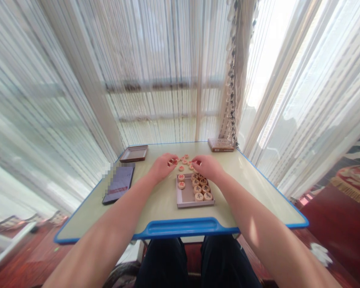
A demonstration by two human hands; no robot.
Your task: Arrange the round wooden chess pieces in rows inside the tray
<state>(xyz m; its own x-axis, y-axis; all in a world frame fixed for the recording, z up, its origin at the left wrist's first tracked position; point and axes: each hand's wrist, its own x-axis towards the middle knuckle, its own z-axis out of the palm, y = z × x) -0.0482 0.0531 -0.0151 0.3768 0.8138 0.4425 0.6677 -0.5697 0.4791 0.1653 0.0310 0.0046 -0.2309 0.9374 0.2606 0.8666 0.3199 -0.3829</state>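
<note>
My left hand [163, 166] pinches a round wooden xiangqi piece [175, 162] with red lettering between thumb and fingertips. Across from it, my right hand [209, 167] is closed at the fingertips on another red-marked xiangqi piece, partly covered by the fingers. Several loose red pieces lie between and beyond the hands, one xiangqi piece [181, 169] nearest the box. In front of me sits a shallow open box [187, 197]. Two red pieces [181, 181] rest at its upper left; black-lettered pieces [199, 196] fill its right side in columns, partly hidden by my right hand.
A pale tabletop [162, 200] with a blue rim carries everything. At its left lie an open box lid [135, 153] and a dark tablet or phone [120, 183]. A flat closed box [221, 145] is at the back right. Sheer curtains [168, 80] hang behind the table.
</note>
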